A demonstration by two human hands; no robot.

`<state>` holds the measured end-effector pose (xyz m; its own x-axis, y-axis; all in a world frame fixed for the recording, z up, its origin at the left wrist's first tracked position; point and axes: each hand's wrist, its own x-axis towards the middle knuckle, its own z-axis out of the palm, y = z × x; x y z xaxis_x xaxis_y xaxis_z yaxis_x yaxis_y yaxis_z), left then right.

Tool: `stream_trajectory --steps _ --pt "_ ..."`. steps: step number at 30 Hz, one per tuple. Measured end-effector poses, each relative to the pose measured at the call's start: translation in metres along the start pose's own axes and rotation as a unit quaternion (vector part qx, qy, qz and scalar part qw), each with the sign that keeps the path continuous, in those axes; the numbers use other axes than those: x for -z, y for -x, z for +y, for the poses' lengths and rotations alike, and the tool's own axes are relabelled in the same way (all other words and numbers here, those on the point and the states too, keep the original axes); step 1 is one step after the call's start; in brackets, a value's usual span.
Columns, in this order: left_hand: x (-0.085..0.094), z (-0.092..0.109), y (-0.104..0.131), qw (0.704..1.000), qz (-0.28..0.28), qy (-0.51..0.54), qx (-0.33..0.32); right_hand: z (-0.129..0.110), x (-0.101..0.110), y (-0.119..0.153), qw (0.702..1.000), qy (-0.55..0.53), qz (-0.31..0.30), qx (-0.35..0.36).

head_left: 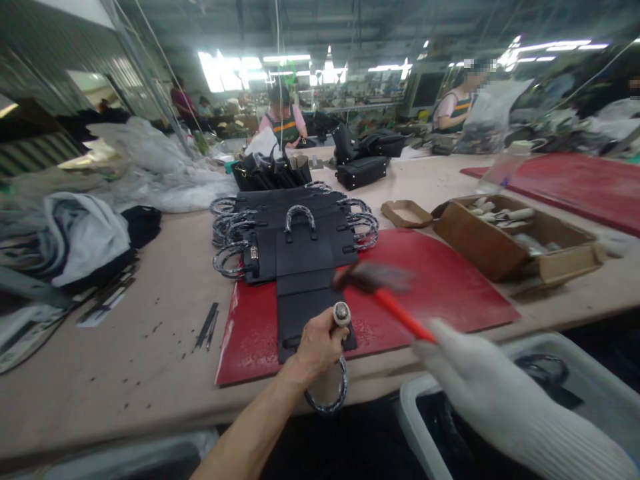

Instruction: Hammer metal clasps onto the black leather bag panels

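My bare left hand (320, 343) is wrapped round an upright tool (342, 313) with a round metal top, over the near end of a black bag panel (305, 293). A wrapped handle (327, 403) hangs off the panel past the table's front edge. My right hand (465, 360), in a white glove, grips the red handle of a hammer (373, 279), whose blurred head is in the air just right of and beyond the tool. Beneath the panel lies a red board (425, 287). The tool's lower tip is hidden by my left hand.
Stacked black panels with wrapped handles (260, 233) lie beyond. At right are a cardboard box (520, 240) and small tray (406, 213); thin tools (206, 327) lie left. White bins (410, 407) stand below the edge. Two people (283, 123) work across the table.
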<state>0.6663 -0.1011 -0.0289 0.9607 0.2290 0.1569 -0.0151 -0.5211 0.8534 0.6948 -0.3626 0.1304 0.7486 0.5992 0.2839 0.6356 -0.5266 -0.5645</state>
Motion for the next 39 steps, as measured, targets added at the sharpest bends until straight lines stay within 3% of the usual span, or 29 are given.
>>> stream_trajectory --steps 4,7,12,16,18,20,23,26,29,32,34,36,37,39 --pt "0.001 0.0 0.0 1.0 -0.012 0.011 -0.005 0.004 -0.006 -0.008 0.998 0.055 -0.015 0.028" --pt "0.001 -0.001 0.001 1.0 -0.003 0.021 -0.009 0.009 -0.013 -0.01 0.998 0.059 -0.013 -0.016" --pt "0.002 -0.001 0.002 0.999 -0.01 0.032 -0.001 0.025 -0.023 -0.006 0.994 0.071 -0.08 -0.008" --pt "0.002 -0.002 0.003 0.999 -0.002 0.039 -0.007 0.057 -0.03 -0.018 0.984 0.14 -0.073 -0.085" --pt "0.002 -0.003 0.002 0.999 0.001 0.031 -0.007 0.08 -0.04 -0.026 0.958 0.226 -0.073 -0.159" --pt "0.002 -0.003 0.002 1.0 0.001 0.022 -0.006 0.104 -0.055 -0.032 0.933 0.299 -0.072 -0.186" --pt "0.005 0.0 0.001 1.0 -0.003 0.015 -0.005 0.128 -0.088 -0.038 0.934 0.343 -0.016 -0.099" --pt "0.008 0.003 0.001 1.0 -0.005 0.015 -0.009 0.125 -0.131 -0.044 0.956 0.281 0.056 0.055" --pt "0.006 0.003 0.001 0.998 -0.007 0.054 -0.008 0.105 -0.173 -0.049 0.964 0.193 0.044 0.18" --pt "0.005 -0.003 -0.003 0.976 0.016 0.208 0.065 0.092 -0.197 -0.052 0.955 0.191 0.03 0.225" --pt "0.014 -0.01 -0.009 0.923 0.078 0.354 0.129 0.091 -0.203 -0.053 0.954 0.198 0.032 0.225" --pt "0.041 -0.018 -0.013 0.867 0.159 0.446 0.156 0.093 -0.203 -0.054 0.955 0.196 0.026 0.219" --pt "0.06 -0.024 -0.014 0.856 0.198 0.449 0.161 0.093 -0.202 -0.054 0.957 0.196 0.023 0.214" --pt "0.11 -0.036 -0.01 0.884 0.243 0.346 0.198 0.093 -0.2 -0.053 0.958 0.201 0.019 0.202"
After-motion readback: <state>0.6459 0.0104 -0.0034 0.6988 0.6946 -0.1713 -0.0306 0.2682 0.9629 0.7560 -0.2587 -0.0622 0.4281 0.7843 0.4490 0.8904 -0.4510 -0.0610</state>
